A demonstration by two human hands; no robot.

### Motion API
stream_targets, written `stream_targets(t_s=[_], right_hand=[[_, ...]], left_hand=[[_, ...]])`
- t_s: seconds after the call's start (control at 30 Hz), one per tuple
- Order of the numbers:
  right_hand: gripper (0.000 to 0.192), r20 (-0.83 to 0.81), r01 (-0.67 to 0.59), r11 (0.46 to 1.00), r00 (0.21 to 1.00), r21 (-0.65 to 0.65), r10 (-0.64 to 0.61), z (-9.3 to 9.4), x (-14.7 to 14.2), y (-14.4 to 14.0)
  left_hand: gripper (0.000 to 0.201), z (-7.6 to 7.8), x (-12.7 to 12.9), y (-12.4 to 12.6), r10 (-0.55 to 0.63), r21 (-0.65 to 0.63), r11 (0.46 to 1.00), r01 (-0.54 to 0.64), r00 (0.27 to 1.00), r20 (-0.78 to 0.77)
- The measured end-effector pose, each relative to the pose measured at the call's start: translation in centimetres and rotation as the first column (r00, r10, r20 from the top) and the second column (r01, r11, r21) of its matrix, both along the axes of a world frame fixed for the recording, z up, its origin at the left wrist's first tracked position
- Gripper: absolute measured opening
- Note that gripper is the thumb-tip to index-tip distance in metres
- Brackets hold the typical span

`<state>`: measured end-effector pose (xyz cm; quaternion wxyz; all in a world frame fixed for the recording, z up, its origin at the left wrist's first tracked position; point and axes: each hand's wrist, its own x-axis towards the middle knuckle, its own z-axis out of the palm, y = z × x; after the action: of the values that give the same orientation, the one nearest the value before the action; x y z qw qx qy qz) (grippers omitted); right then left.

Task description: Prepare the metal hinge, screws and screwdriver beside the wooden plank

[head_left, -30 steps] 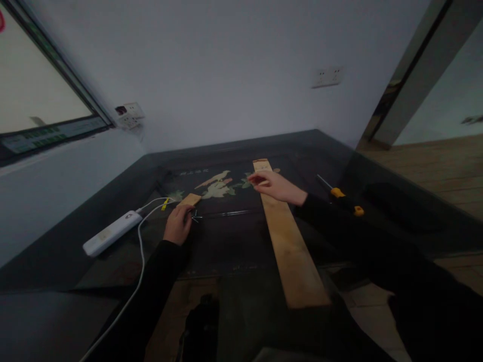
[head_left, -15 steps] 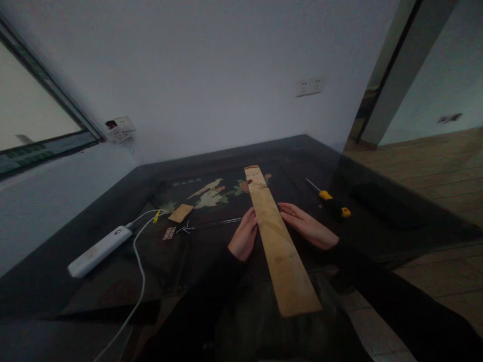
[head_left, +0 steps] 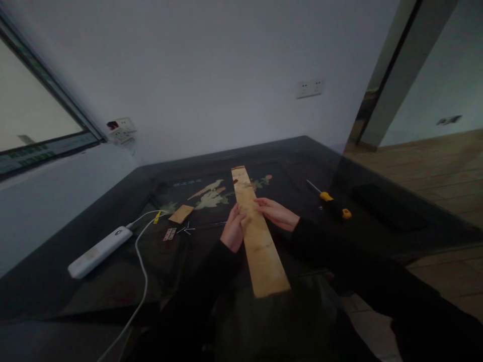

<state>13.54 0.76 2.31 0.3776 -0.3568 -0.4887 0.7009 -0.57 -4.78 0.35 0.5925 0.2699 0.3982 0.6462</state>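
Note:
A long, narrow wooden board point(head_left: 260, 246) points away from me, its near end sticking out past the table's front edge. My left hand point(head_left: 234, 229) grips the board's left edge, with the thumb on top. On the opposite edge, my right hand point(head_left: 277, 213) holds it with thumb and fingers, a little farther up. The undersides of the fingers are hidden by the wood. Left of the board lie several screws point(head_left: 186, 229), two small hinge-like metal plates point(head_left: 169, 234) and a small wooden piece point(head_left: 181, 214).
On the right lies a yellow-and-black screwdriver point(head_left: 332, 203), with a dark flat object point(head_left: 385, 206) beyond it. A white power strip point(head_left: 100, 251) and its cable point(head_left: 143, 271) occupy the left side. The dark table point(head_left: 294, 156) has a painted bird and flowers and meets the wall.
The board has shifted left and slightly away from me, together with both hands. My right hand has closed in on its edge. The loose items on the table stay in place.

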Motion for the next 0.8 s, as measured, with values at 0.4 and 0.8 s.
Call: stream_targets(t_s=[0.4, 0.8], right_hand=[[0.047, 0.106, -0.199, 0.980, 0.975, 0.015, 0.196, -0.1, -11.2, 3.1], [0.055, 0.220, -0.203, 0.974, 0.959, 0.101, 0.177, -0.2, -17.0, 5.0]], left_hand=[[0.036, -0.6, -9.3, 0.7, 0.211, 0.012, 0.977, -0.212, 0.966, -0.152], [0.036, -1.8, -13.7, 3.0, 0.344, 0.049, 0.939, -0.340, 0.928, -0.144]])
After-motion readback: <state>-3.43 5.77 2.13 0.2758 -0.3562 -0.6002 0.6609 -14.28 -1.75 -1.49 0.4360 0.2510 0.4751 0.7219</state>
